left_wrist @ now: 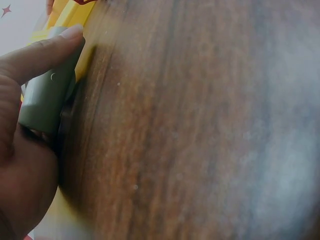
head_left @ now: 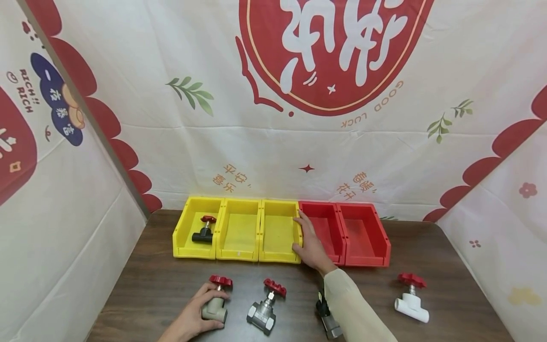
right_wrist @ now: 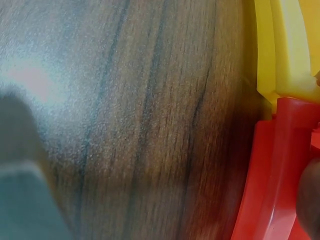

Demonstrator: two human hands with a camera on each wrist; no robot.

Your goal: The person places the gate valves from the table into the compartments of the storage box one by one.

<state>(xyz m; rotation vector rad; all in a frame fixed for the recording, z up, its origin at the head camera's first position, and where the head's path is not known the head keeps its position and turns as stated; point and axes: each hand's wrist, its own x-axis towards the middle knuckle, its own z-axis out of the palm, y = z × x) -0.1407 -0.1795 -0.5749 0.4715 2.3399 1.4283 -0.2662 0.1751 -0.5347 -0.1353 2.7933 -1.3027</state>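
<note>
My left hand [head_left: 200, 311] grips the body of a grey-green plastic valve [head_left: 213, 309] with a red handwheel, low over the wooden table. In the left wrist view, the thumb lies along the valve's grey-green pipe body [left_wrist: 47, 102]. My right hand [head_left: 311, 244] is at the right wall of the third yellow bin [head_left: 278, 258], its bent fingers and thumb hooked over the rim. The palm is above the neighbouring red bin [head_left: 321, 209]. Only a sliver of this hand shows in the right wrist view, beside the red bin's edge [right_wrist: 277, 175].
A metal valve [head_left: 262, 316] with a red handle stands between the hands. Partly under the right sleeve lies a dark-handled valve [head_left: 328, 323]. A white valve [head_left: 411, 304] is at the right. The leftmost yellow bin [head_left: 181, 237] holds a black valve [head_left: 204, 234]. Another red bin [head_left: 366, 261] ends the row.
</note>
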